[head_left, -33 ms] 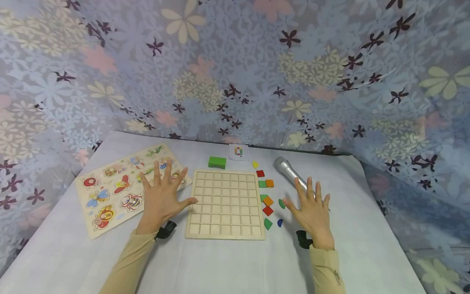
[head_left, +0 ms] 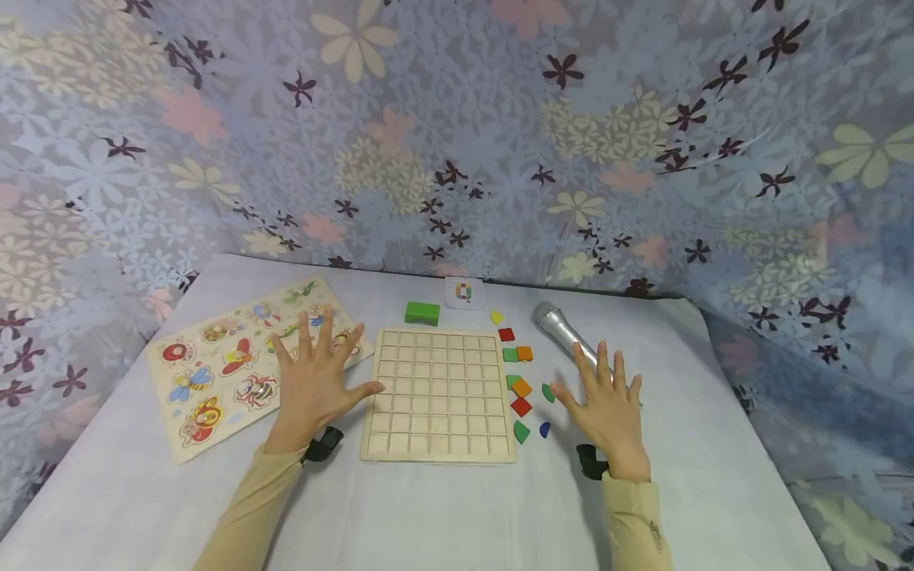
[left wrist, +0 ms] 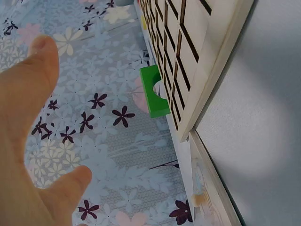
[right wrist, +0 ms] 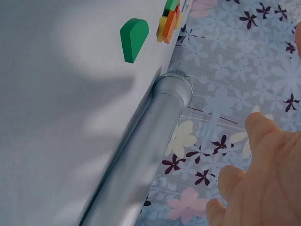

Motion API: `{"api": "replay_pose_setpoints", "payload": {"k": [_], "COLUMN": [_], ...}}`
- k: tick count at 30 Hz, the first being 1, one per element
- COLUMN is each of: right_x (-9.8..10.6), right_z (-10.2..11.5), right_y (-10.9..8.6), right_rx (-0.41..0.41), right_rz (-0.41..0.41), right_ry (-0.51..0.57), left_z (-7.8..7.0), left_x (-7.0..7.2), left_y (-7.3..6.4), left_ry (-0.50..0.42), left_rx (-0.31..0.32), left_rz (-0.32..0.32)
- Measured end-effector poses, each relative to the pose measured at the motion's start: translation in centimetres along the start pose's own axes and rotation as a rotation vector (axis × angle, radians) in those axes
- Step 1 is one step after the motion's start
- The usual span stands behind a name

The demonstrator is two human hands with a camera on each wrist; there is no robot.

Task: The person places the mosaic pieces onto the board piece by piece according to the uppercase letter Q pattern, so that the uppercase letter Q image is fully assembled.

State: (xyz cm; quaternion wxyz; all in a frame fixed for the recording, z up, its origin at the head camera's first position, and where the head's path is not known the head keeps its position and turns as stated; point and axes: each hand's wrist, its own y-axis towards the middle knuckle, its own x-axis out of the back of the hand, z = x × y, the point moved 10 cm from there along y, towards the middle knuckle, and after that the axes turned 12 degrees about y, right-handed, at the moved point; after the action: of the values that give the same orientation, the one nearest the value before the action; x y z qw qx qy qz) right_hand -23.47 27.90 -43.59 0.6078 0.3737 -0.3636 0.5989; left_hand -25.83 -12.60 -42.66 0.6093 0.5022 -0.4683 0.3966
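My left hand (head_left: 314,392) is spread with straight fingers between the insect puzzle board (head_left: 167,396) and the wooden grid board (head_left: 438,458), holding nothing. Its thumb appears over the grid's left edge. To the right, my right hand (head_left: 608,412) is also spread and holds nothing, its fingers in front of a silver microphone (head_left: 564,329). In the right wrist view the microphone (right wrist: 146,146) lies apart from the fingers. Between the grid and my right hand lie small colored pieces, among them a red square (head_left: 521,406), an orange square (head_left: 522,388) and a blue piece (head_left: 545,430).
Behind the grid stands a green block (head_left: 423,314) with an arch cutout, seen in the left wrist view too. A small card (head_left: 464,294) with a colored pattern lies near the back edge. Flowered cloth (head_left: 457,159) hangs behind the white table (head_left: 428,515).
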Motion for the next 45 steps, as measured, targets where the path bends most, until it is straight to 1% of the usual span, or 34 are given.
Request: {"api": "replay_pose_setpoints", "payload": {"k": [4, 6, 8, 9, 10, 11, 12, 13, 15, 17, 18, 20, 21, 23, 25, 27, 29, 31, 32, 35, 37, 38, 40, 43, 45], "right_x": [-0.1, -0.4, -1.2, -1.7, -2.2, -2.7, -3.2, -3.7, -4.5, -5.3, -5.7, -6.4, -6.7, -7.0, -7.1, -7.0, -6.7, -6.4, -6.2, -5.9, -6.1, -6.4, -7.0, -7.9, -8.2], "right_z": [0.3, 0.5, 0.7, 0.8, 0.8, 0.8, 0.8, 0.8, 0.8, 0.6, 0.4, 0.1, 0.0, 0.2, 0.7, 1.7, 2.7, 3.5, 3.9, 4.6, 4.6, 4.5, 4.1, 3.4, 3.2], "right_y": [-0.2, -0.3, -0.3, -0.3, -0.2, -0.1, 0.2, 0.5, 1.4, 2.6, 3.2, 4.4, 4.9, 6.0, 7.2, 8.4, 9.8, 11.2, 12.0, 14.4, 15.6, 16.1, 16.6, 16.6, 16.3], "right_rx": [0.000, -0.007, -0.027, -0.039, -0.048, -0.059, -0.069, -0.075, -0.083, -0.107, -0.126, -0.160, -0.174, -0.160, -0.130, -0.086, -0.058, -0.052, -0.052, -0.065, -0.083, -0.099, -0.136, -0.197, -0.215], "right_rz": [0.010, 0.045, 0.102, 0.134, 0.161, 0.184, 0.197, 0.196, 0.180, 0.164, 0.153, 0.136, 0.130, 0.111, 0.103, 0.115, 0.127, 0.133, 0.128, 0.074, 0.024, 0.005, -0.028, -0.063, -0.083], "right_ry": [0.012, 0.040, 0.078, 0.098, 0.113, 0.128, 0.151, 0.175, 0.269, 0.398, 0.467, 0.578, 0.608, 0.646, 0.640, 0.628, 0.616, 0.623, 0.648, 0.720, 0.761, 0.787, 0.797, 0.802, 0.786], "left_z": [0.1, 0.1, -0.4, -0.9, -1.6, -2.4, -3.2, -4.1, -5.6, -6.2, -6.4, -6.6, -6.6, -6.5, -6.5, -6.5, -6.7, -6.9, -7.0, -7.0, -7.0, -7.0, -7.0, -7.0, -6.9], "left_x": [-0.2, -0.3, -0.4, -0.6, -0.7, -0.9, -1.2, -1.7, -2.7, -4.1, -4.7, -5.5, -5.8, -6.2, -6.3, -6.6, -6.7, -6.7, -6.7, -6.5, -6.4, -6.4, -6.4, -6.6, -6.7], "left_y": [0.0, -0.1, 0.0, -0.1, -0.2, -0.3, -0.5, -0.8, -1.4, -1.9, -2.1, -2.2, -2.3, -2.3, -2.4, -2.4, -2.3, -2.2, -2.1, -1.8, -1.6, -1.6, -1.6, -1.9, -2.1], "left_ry": [-0.012, -0.020, -0.050, -0.079, -0.119, -0.168, -0.221, -0.269, -0.349, -0.401, -0.410, -0.431, -0.441, -0.445, -0.441, -0.431, -0.422, -0.418, -0.421, -0.416, -0.411, -0.410, -0.408, -0.417, -0.423], "left_rx": [-0.002, -0.003, -0.027, -0.051, -0.088, -0.134, -0.184, -0.233, -0.320, -0.360, -0.372, -0.388, -0.389, -0.397, -0.403, -0.405, -0.411, -0.417, -0.420, -0.430, -0.433, -0.435, -0.436, -0.431, -0.425], "left_rz": [0.016, 0.024, 0.026, 0.030, 0.033, 0.039, 0.058, 0.086, 0.149, 0.229, 0.264, 0.307, 0.324, 0.344, 0.353, 0.367, 0.376, 0.381, 0.383, 0.375, 0.368, 0.365, 0.360, 0.371, 0.382]}}
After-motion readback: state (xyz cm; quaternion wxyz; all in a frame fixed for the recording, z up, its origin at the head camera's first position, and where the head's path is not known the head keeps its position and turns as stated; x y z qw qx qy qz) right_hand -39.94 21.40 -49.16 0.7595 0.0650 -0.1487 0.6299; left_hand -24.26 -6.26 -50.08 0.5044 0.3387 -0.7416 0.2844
